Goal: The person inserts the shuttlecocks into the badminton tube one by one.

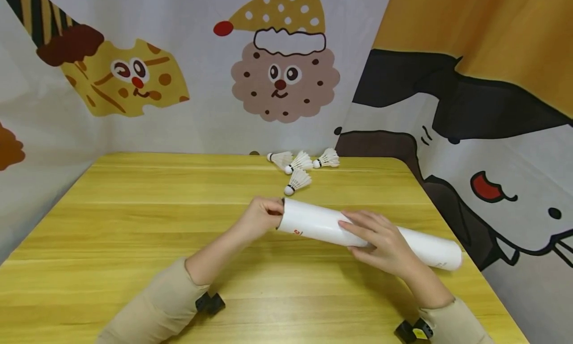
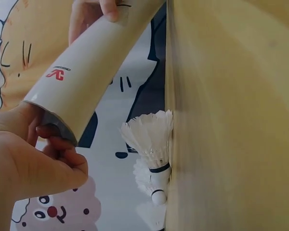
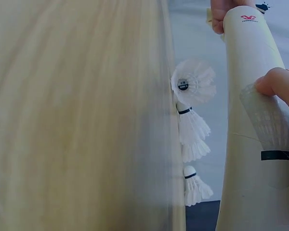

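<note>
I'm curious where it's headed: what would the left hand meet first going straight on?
Probably the white tube: the left hand is at its open end, though depth inside is unclear.

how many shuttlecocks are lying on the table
4: the front shuttlecock, nearest the white tube; behind it, by the far edge of the table, the left shuttlecock, middle shuttlecock and right shuttlecock. The tube may hide more inside.
</note>
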